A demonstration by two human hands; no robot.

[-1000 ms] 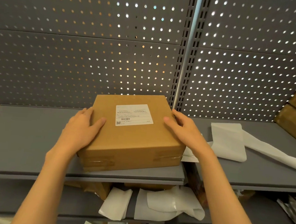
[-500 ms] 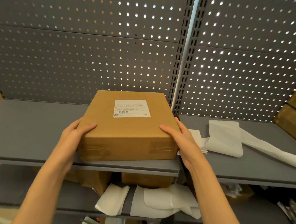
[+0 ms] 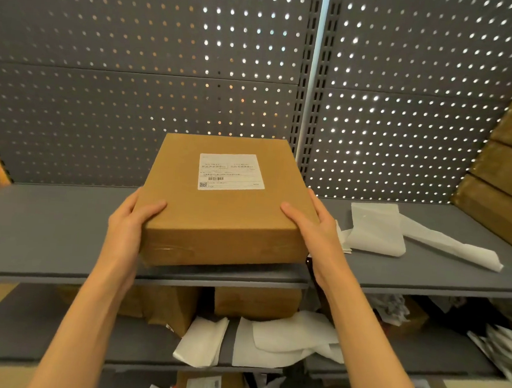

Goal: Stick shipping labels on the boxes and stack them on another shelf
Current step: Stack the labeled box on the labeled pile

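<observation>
A flat brown cardboard box (image 3: 216, 221) is held just over the front of the grey upper shelf (image 3: 49, 228), its near edge tilted up. A white shipping label (image 3: 231, 171) is stuck on its top. My left hand (image 3: 128, 227) grips the box's left side, thumb on the top face. My right hand (image 3: 316, 228) grips the right side, thumb also on top. The fingers under and behind the box are hidden.
White label backing papers (image 3: 376, 229) lie on the shelf to the right. Stacked brown boxes (image 3: 505, 168) lean at the far right. Below, the lower shelf (image 3: 27, 329) holds more boxes (image 3: 256, 303) and crumpled white paper (image 3: 281, 341). A perforated grey back panel (image 3: 135, 79) closes the rear.
Both hands slid from the box's top toward its near corners and took hold of its sides. The box has come up off the shelf at the front.
</observation>
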